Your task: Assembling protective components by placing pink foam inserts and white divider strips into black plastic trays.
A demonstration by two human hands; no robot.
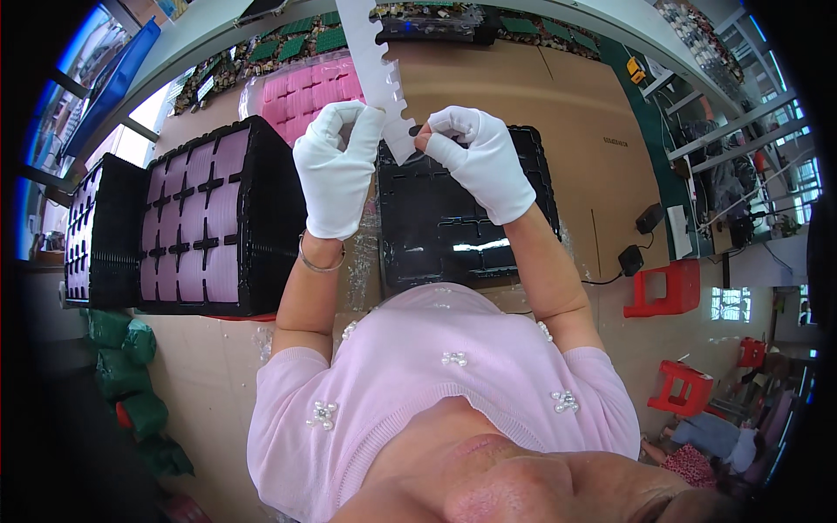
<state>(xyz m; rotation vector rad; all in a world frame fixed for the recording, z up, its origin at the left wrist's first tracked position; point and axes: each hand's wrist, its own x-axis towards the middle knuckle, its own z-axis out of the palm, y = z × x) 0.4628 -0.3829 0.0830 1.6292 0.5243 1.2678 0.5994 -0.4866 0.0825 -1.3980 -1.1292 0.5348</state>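
Note:
Both hands wear white gloves and are raised over a cardboard-covered table. My left hand pinches the left edge of a long white notched strip that runs up and away from me. Its lower end is pinched by my right hand, thumb and forefinger closed around it. Below the hands lies a black moulded tray, its compartments showing nothing inside.
Left of it stands a stack of black trays with pale purple pockets, another stack farther left. Pink trays and green circuit boards sit at the back. Green bags lie lower left; red stools stand right.

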